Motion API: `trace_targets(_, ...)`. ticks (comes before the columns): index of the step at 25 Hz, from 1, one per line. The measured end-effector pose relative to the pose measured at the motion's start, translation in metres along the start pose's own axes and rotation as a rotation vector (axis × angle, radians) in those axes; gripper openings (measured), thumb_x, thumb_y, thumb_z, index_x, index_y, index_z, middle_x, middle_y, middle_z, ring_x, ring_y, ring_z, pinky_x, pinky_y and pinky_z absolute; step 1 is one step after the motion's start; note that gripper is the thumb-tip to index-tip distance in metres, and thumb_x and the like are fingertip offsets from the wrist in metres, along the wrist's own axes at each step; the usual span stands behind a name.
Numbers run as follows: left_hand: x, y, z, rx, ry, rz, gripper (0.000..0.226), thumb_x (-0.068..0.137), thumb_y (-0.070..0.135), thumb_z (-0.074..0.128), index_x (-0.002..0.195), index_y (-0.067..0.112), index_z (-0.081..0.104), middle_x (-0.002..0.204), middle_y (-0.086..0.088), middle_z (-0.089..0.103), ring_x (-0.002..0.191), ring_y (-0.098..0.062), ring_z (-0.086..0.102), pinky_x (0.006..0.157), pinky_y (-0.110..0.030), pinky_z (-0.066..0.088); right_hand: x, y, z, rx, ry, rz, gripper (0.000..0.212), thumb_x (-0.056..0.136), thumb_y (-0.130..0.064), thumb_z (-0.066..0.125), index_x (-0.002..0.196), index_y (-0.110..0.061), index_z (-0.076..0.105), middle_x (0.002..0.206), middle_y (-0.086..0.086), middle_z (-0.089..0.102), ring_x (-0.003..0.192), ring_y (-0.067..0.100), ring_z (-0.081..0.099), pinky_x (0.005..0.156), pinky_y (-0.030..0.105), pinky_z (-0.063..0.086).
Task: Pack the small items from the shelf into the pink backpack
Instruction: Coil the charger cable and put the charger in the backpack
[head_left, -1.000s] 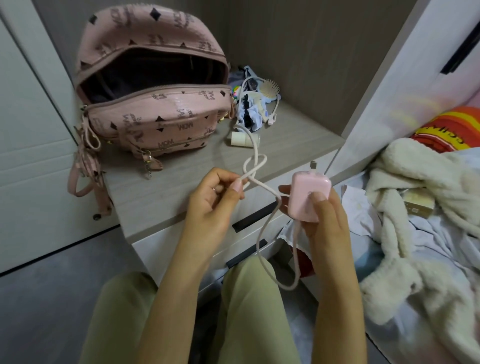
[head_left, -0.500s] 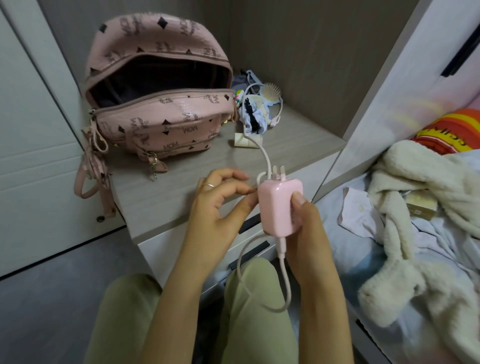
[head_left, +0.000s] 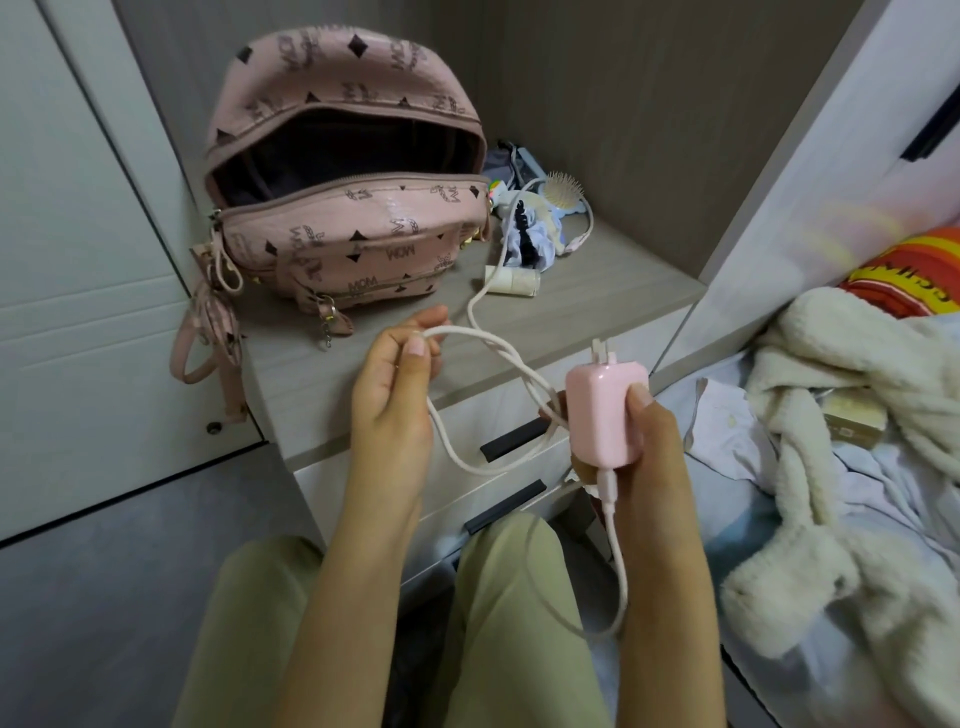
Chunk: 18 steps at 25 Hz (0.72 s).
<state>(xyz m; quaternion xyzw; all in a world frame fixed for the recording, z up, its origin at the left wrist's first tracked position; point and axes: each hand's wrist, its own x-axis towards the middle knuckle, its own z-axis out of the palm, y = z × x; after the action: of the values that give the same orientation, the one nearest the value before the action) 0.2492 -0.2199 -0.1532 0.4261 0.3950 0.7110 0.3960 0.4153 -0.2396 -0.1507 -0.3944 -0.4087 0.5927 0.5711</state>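
Grey wood-grain shelf (head_left: 597, 291), set over two drawers.

Pink backpack (head_left: 353, 228): upright at the shelf's left rear, main zip open, dark lining. It has a repeated monogram print, which reads roughly "MCM".

Red-yellow cushion (head_left: 914, 270), right edge: lettering cut off, unreadable.

Right hand (head_left: 654, 441): fingers and thumb wrapped round the pink charger (head_left: 602, 415), prongs up, held in front of the shelf edge. No label visible.

Left hand (head_left: 395, 374): thumb and fingers pinch the white cable (head_left: 488, 343).

Brush (head_left: 561, 189) and tube (head_left: 511, 283): on the shelf, right of the backpack.
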Motion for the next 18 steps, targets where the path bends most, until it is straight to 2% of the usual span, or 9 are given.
trace_targets(4,0.000,0.003,0.001,0.191,-0.107,0.061,0.014,0.092,0.027,0.040,0.085,0.023,0.052,0.120,0.013,0.063,0.090,-0.001,0.057,0.083,-0.018,0.044,0.001,0.005,-0.006,-0.196,-0.024,-0.063,0.030,0.076,-0.055,0.046,0.093,-0.046,0.069,0.090,-0.001,0.073,0.074,0.002,0.063,0.058,0.013,0.048)
trace_targets(5,0.005,0.005,0.004,0.339,-0.170,0.121,0.014,0.093,0.027,0.039,0.085,0.021,0.048,0.126,0.014,0.060,0.094,0.000,0.056,0.085,-0.019,0.043,0.001,0.006,-0.008,-0.199,-0.031,-0.076,0.030,0.077,-0.054,0.045,0.095,-0.047,0.067,0.090,-0.004,0.073,0.076,0.002,0.064,0.060,0.013,0.049)
trace_targets(6,0.010,0.007,0.008,0.499,-0.232,0.191,0.014,0.095,0.028,0.039,0.085,0.019,0.046,0.133,0.014,0.055,0.109,-0.001,0.052,0.094,-0.023,0.040,0.000,0.007,-0.010,-0.203,-0.035,-0.086,0.029,0.077,-0.053,0.044,0.096,-0.049,0.067,0.088,-0.008,0.072,0.076,0.001,0.064,0.060,0.013,0.050)
trace_targets(8,0.025,0.012,0.018,0.709,-0.331,0.307,0.012,0.097,0.026,0.038,0.088,0.021,0.043,0.138,0.015,0.048,0.131,0.003,0.032,0.108,-0.033,0.025,0.001,0.005,-0.010,-0.217,-0.052,-0.109,0.032,0.075,-0.050,0.044,0.096,-0.047,0.067,0.082,-0.013,0.070,0.073,-0.001,0.062,0.059,0.013,0.049)
trace_targets(9,0.032,0.015,0.023,0.738,-0.380,0.329,0.011,0.099,0.024,0.037,0.090,0.022,0.042,0.134,0.017,0.050,0.127,0.012,0.030,0.108,-0.035,0.024,0.003,0.004,-0.009,-0.221,-0.066,-0.121,0.032,0.075,-0.049,0.043,0.095,-0.046,0.068,0.080,-0.014,0.069,0.072,-0.002,0.060,0.059,0.014,0.048)
trace_targets(11,0.048,0.018,0.029,0.729,-0.486,0.315,0.011,0.101,0.024,0.034,0.093,0.023,0.041,0.111,0.022,0.058,0.102,0.023,0.040,0.098,-0.037,0.030,0.011,-0.002,-0.004,-0.235,-0.089,-0.169,0.032,0.075,-0.050,0.044,0.095,-0.043,0.069,0.078,-0.014,0.067,0.072,-0.001,0.059,0.059,0.016,0.046)
trace_targets(13,0.062,0.017,0.034,0.747,-0.529,0.294,0.015,0.102,0.026,0.032,0.095,0.019,0.043,0.089,0.019,0.056,0.087,0.018,0.044,0.088,-0.035,0.033,0.020,-0.011,-0.001,-0.219,-0.108,-0.244,0.030,0.077,-0.052,0.046,0.095,-0.042,0.068,0.079,-0.014,0.065,0.073,0.000,0.058,0.060,0.017,0.046)
trace_targets(16,0.078,0.012,0.037,0.655,-0.536,0.226,0.019,0.102,0.024,0.031,0.095,0.011,0.043,0.090,0.010,0.057,0.088,0.004,0.051,0.085,-0.019,0.037,0.031,-0.025,0.000,-0.087,-0.116,-0.343,0.028,0.070,-0.058,0.058,0.089,-0.041,0.070,0.076,-0.012,0.067,0.067,0.000,0.060,0.055,0.014,0.048)
trace_targets(18,0.085,0.008,0.038,0.548,-0.517,0.177,0.018,0.102,0.018,0.030,0.091,0.008,0.041,0.082,0.005,0.049,0.077,0.005,0.047,0.076,-0.010,0.036,0.036,-0.029,-0.001,-0.035,-0.057,-0.347,0.027,0.065,-0.053,0.059,0.085,-0.040,0.071,0.072,-0.007,0.067,0.064,0.004,0.061,0.052,0.016,0.047)
